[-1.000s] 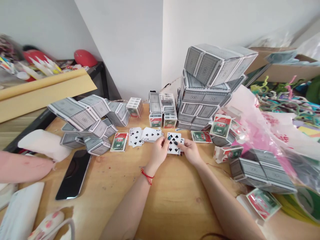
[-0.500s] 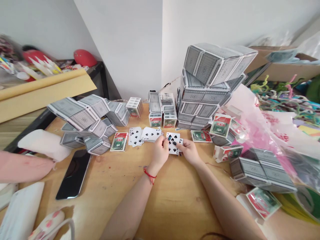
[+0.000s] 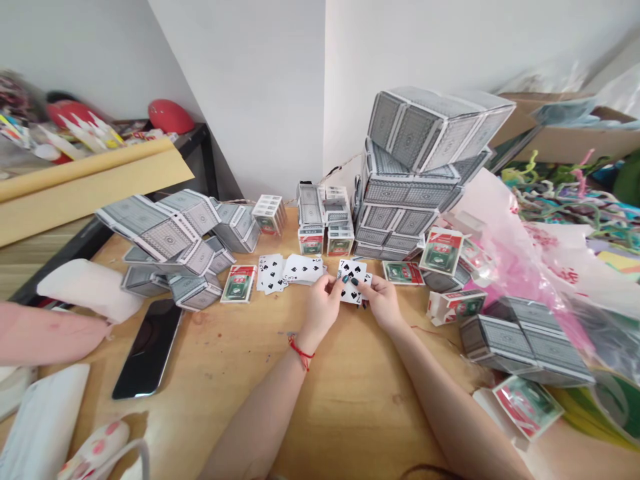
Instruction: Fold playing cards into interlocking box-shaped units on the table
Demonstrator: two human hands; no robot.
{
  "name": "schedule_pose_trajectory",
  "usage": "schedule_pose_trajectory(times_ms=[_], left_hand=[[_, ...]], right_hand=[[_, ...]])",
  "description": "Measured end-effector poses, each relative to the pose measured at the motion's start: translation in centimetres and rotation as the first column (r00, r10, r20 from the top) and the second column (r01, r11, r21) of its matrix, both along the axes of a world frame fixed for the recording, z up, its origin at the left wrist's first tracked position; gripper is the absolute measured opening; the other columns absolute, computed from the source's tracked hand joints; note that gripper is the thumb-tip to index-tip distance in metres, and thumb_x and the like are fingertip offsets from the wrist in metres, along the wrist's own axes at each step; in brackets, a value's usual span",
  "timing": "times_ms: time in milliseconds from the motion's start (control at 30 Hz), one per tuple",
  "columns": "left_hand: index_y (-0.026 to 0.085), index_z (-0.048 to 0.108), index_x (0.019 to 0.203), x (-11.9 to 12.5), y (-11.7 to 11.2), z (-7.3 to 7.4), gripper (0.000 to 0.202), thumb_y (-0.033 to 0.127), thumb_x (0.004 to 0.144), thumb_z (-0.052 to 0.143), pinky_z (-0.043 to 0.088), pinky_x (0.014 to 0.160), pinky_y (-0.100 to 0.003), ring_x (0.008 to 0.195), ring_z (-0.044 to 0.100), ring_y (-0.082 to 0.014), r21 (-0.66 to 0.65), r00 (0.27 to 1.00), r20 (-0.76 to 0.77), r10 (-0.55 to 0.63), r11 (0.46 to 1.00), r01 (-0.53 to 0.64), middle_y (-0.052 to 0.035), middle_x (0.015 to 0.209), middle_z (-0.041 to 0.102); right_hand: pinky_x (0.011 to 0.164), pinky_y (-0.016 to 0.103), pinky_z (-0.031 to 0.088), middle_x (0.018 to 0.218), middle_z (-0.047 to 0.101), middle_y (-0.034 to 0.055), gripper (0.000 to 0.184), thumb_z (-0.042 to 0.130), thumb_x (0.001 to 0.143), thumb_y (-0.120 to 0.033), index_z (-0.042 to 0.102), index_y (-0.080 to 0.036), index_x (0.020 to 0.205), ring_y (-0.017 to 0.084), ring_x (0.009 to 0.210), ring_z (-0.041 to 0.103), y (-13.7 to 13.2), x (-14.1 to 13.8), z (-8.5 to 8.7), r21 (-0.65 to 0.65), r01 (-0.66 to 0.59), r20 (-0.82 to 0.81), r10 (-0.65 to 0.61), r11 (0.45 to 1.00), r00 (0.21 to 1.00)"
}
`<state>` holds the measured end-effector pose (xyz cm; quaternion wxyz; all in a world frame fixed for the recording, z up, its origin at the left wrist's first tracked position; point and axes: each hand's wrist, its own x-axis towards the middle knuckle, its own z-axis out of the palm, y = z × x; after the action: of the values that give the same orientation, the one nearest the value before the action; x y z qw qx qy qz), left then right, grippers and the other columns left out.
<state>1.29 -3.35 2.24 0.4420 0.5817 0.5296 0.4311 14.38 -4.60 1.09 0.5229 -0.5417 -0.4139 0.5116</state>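
Between my two hands are a few playing cards [image 3: 356,270], with a seven of spades on top and a four peeking out at the right. My left hand [image 3: 323,301] pinches their left side, thumb on the face. On the right side, my right hand [image 3: 384,303] grips them with its thumb also on the face. Face-up spade cards [image 3: 303,267] lie spread on the table just left of my left hand. A red and green card box [image 3: 239,284] lies beyond them, and another card box [image 3: 403,272] is just past my right hand.
Folded grey-backed card blocks form a tall stack [image 3: 410,193] at the back right and a lower pile [image 3: 185,227] at the left. A black phone [image 3: 149,350] and a white keyboard [image 3: 47,427] lie left. Card boxes and pink wrapping [image 3: 493,220] crowd the right.
The held seven of spades has tilted and shifted slightly right, now covering more of the four. Both thumbs have moved in closer together on the card's face.
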Motion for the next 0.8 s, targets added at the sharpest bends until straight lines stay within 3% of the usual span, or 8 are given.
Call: schedule_pose_trajectory(times_ms=[533,633,800], left_hand=[[0.018,0.032,0.055,-0.19,0.67,-0.43,0.035,0.037,0.073,0.054,0.024,0.047,-0.022,0.049,0.027,-0.0071,-0.040,0.983,0.181,-0.005,0.999,0.013,0.0060,0.052,0.027],[0.018,0.036,0.058,-0.32,0.69,-0.33,0.033,0.040,0.074,0.054,0.026,0.047,-0.021,0.048,0.032,-0.0068,-0.045,0.978,0.199,-0.059,0.997,0.069,0.0059,0.052,0.032],[0.018,0.040,0.064,-0.58,0.61,-0.44,0.031,0.046,0.078,0.046,0.032,0.046,-0.022,0.047,0.044,-0.0092,-0.172,0.952,0.222,-0.212,0.952,0.252,0.0036,0.053,0.048]], right_hand=[[0.034,0.021,0.031,0.047,0.055,-0.0005,0.036,0.065,0.061,-0.050,0.055,-0.016,0.059,0.008,0.036,0.042,0.00,-0.07,0.11,-0.011,-0.028,-0.004,0.028,1.000,1.000],[0.034,0.021,0.031,0.049,0.055,-0.0008,0.035,0.066,0.061,-0.049,0.055,-0.016,0.060,0.008,0.038,0.042,0.07,0.08,-0.15,-0.012,-0.003,-0.032,0.003,1.000,0.999],[0.035,0.021,0.031,0.048,0.054,-0.0015,0.030,0.065,0.064,-0.046,0.056,-0.017,0.062,0.009,0.038,0.041,0.24,0.51,-0.47,0.013,0.062,-0.052,-0.062,0.998,0.997]])
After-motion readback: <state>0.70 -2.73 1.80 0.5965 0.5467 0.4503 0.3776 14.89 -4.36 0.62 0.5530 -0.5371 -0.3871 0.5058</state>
